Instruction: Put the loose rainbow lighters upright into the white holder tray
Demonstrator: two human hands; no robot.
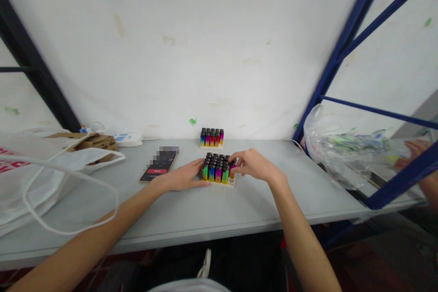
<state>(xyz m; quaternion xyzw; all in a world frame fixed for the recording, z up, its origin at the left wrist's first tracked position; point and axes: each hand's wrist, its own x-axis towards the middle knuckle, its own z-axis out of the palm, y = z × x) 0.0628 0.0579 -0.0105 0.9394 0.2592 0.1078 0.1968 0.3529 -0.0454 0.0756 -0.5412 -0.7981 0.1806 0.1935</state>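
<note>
Several rainbow-coloured lighters with black tops stand upright in rows in a pale tray on the grey table. My left hand grips this tray's left end, thumb along its front corner and fingers behind. At the right end, my right hand pinches a purple and orange lighter from above; its fingertips partly cover it. An unfilled slot shows at the tray's front right corner. Farther back, a second pale tray carries more lighters, near the wall.
A phone lies left of the trays. White plastic bags and cardboard crowd the left side. A blue metal frame rises at the right, beside clear plastic packaging. Another person's hand shows at the far right.
</note>
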